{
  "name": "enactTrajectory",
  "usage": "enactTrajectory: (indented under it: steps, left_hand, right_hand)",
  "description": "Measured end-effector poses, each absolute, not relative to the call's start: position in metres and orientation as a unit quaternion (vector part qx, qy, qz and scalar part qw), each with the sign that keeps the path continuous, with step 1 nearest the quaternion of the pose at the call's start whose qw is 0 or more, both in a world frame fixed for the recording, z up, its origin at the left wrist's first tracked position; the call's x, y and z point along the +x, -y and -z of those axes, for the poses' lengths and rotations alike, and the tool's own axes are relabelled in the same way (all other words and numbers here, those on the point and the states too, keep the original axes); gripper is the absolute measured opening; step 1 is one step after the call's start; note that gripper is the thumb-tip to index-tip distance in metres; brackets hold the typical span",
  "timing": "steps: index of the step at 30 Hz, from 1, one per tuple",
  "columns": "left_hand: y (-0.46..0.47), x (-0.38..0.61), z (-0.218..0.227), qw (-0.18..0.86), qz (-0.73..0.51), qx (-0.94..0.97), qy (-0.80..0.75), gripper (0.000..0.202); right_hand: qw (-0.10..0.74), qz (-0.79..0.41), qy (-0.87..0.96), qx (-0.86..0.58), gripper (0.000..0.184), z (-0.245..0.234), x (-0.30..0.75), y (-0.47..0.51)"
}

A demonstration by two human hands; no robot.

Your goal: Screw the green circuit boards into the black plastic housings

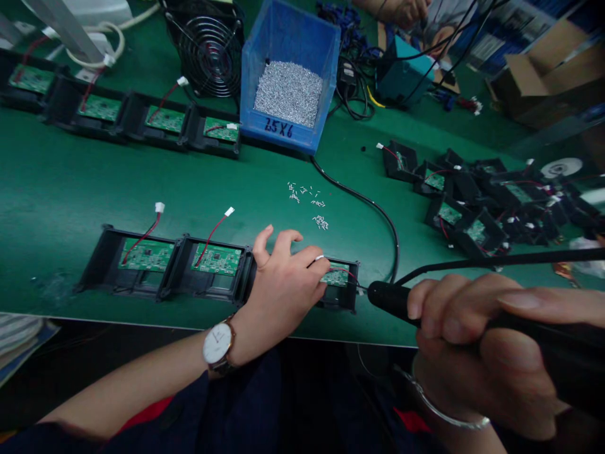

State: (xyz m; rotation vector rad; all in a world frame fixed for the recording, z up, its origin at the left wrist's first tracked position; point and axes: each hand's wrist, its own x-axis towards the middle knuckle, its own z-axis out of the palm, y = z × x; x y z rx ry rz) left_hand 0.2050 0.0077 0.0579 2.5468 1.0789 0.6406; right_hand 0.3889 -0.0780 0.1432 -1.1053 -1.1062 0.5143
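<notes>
My left hand (288, 271) rests over the right part of a front row of black plastic housings, fingers bent, thumb and index finger at the rightmost housing (355, 287). That housing holds a green circuit board (338, 275); the hand partly covers it, and a white plug shows by the index fingertip. My right hand (472, 328) is wrapped round a black electric screwdriver (392, 300), whose tip points left at the housing's right end. Left of my hand are two more housings with a circuit board (149, 254) and another board (217, 260), each with red leads and a white plug.
Loose screws (320, 222) lie beyond my left hand. A blue bin (290, 129) of screws and a black fan (212, 53) stand behind, beside a back row of housings (161, 123). More housings (447, 211) are heaped right. A black cable (378, 205) crosses the table. Another person's hands (411, 12) show at the top.
</notes>
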Motion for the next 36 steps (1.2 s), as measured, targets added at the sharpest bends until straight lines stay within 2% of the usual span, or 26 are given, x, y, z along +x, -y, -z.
enactTrajectory:
  steps: [24, 28, 36]
  left_hand:
    - [-0.008, 0.205, -0.057, 0.143, -0.222, 0.889, -0.375, 0.006]
    - [-0.008, 0.206, -0.054, 0.134, -0.229, 0.888, -0.375, 0.007]
    - [-0.006, 0.206, -0.056, 0.127, -0.224, 0.890, -0.377, 0.012]
  right_hand:
    - [0.672, -0.207, 0.493, -0.512, 0.021, -0.145, 0.392, 0.081]
    - [0.694, -0.199, 0.504, -0.473, 0.020, -0.139, 0.391, 0.076]
    - [0.690, -0.202, 0.535, -0.444, 0.031, -0.128, 0.398, 0.067]
